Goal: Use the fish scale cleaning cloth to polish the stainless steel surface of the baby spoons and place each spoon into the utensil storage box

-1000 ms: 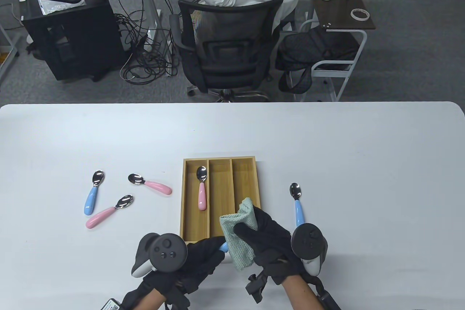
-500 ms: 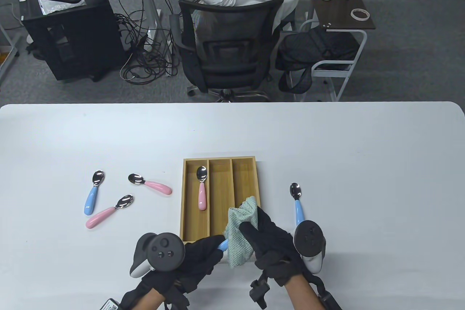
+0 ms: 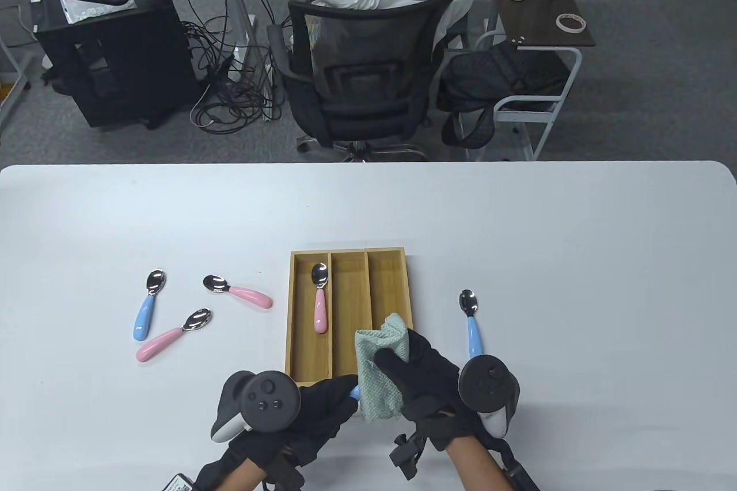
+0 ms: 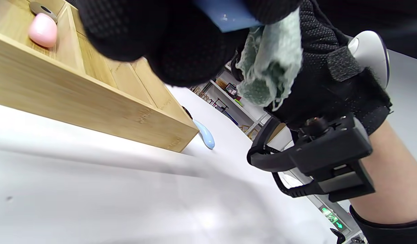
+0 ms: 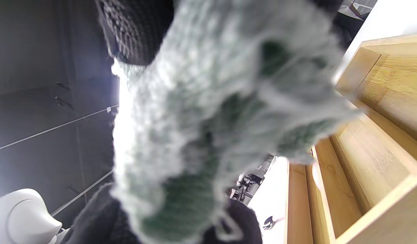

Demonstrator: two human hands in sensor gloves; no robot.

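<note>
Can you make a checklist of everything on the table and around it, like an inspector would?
Surface: white table.
Job's things: wooden box with one pink spoon in its left slot; blue spoon and two pink spoons left of it; blue spoon on the right.
Clutter: nothing seen.
Grippers: left hand grips a blue-handled spoon; right hand wraps the green cloth over it.
Cables: a tangle on the floor.
Surroundings: a person in an office chair, side table.

Overhead table; close, perhaps tilted wrists
</note>
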